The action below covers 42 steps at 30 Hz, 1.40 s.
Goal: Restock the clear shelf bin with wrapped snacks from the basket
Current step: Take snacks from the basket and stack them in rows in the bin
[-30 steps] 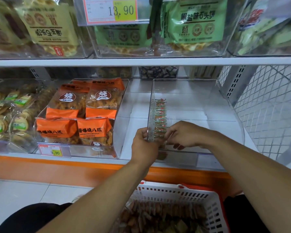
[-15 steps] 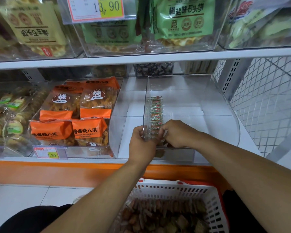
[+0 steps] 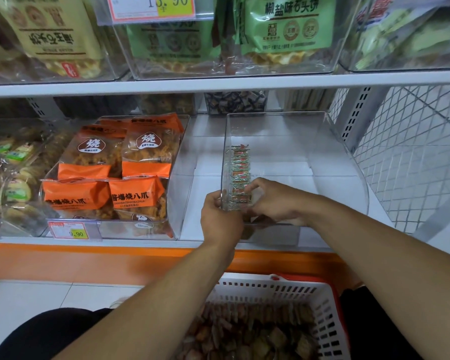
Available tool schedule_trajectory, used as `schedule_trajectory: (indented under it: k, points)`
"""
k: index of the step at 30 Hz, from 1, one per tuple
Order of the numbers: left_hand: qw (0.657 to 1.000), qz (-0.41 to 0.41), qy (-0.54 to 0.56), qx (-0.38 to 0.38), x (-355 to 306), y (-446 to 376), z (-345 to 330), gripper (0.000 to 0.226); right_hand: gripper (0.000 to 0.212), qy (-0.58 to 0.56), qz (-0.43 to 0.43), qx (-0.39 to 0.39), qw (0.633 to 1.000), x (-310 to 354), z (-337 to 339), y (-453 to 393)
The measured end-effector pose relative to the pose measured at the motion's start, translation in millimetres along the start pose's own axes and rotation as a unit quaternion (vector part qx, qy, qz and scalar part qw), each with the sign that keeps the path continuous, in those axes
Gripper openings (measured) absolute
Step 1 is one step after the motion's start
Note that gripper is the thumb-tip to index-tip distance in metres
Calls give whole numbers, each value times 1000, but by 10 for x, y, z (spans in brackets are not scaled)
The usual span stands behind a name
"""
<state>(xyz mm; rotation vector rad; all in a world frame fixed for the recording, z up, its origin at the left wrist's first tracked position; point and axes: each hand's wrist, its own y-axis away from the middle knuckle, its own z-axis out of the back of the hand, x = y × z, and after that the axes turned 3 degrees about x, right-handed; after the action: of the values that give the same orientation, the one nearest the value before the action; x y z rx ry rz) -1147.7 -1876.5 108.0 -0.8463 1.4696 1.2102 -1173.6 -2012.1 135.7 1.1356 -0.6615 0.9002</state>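
A neighbouring clear bin [image 3: 177, 178] of orange snack bags [image 3: 138, 196] stands just left of the clear shelf bin [image 3: 348, 162], with a gap of white shelf between them, and a 9.90 price tag [image 3: 70, 229] hangs at its front. Wire mesh [image 3: 413, 157] closes the right side. Inside the shelf bin, a row of wrapped snacks [image 3: 240, 172] stands on edge against the left wall. The left hand [image 3: 220, 219] curls round that wall's front corner from outside, gripping it. The right hand [image 3: 273, 203] reaches over the low front lip, fingers bent onto the near end of the row; whether it pinches a packet cannot be told. The white basket [image 3: 296, 289] holding more snacks sits below, between the forearms.
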Motion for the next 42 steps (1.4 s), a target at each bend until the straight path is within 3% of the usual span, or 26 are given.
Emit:
schedule_trajectory:
  k: [3, 6, 8, 12, 19, 21, 25, 29, 32, 34, 37, 42]
  points:
    - [1000, -19, -25, 1, 8, 44, 4, 37, 24, 52, -4, -33, 998, 5, -39, -6]
    - [998, -25, -36, 42, -14, 63, 55, 29, 24, 48, -36, 4, 998, 18, 15, 27]
    - [994, -29, -65, 79, -33, 38, 124, 32, 29, 32, -45, 31, 998, 49, 38, 77]
    - [987, -36, -116, 105, -106, 20, 242, 38, 30, 73, -25, -6, 997, 70, -24, 87]
    - [986, -44, -131, 97, -114, 46, 219, 42, 33, 286, 12, -81, 955, 102, -200, -26]
    - [985, -44, -127, 104, -110, 50, 218, 41, 29, 256, 1, -58, 965, 99, -163, -45]
    - [985, -45, -130, 101, -107, 53, 217, 40, 20, 80, -53, 24, 995, 109, 7, 29]
    - [978, -59, -179, 86, -93, 70, 206, 46, 27, 178, -35, -63, 981, 25, -27, -4]
    - [973, -72, -200, 87, -73, 67, 195, 48, 21, 234, -33, -79, 969, 12, -85, -18]
    - [972, -79, -204, 87, -65, 57, 206, 48, 17, 202, -51, -57, 976, 41, -32, -22]
    - [969, -85, -211, 97, -58, 59, 219, 46, 12, 50, -92, -11, 994, 90, 109, 15]
    - [960, -106, -241, 99, -38, 84, 197, 42, 40, 19, -66, -105, 992, 99, 102, -54]
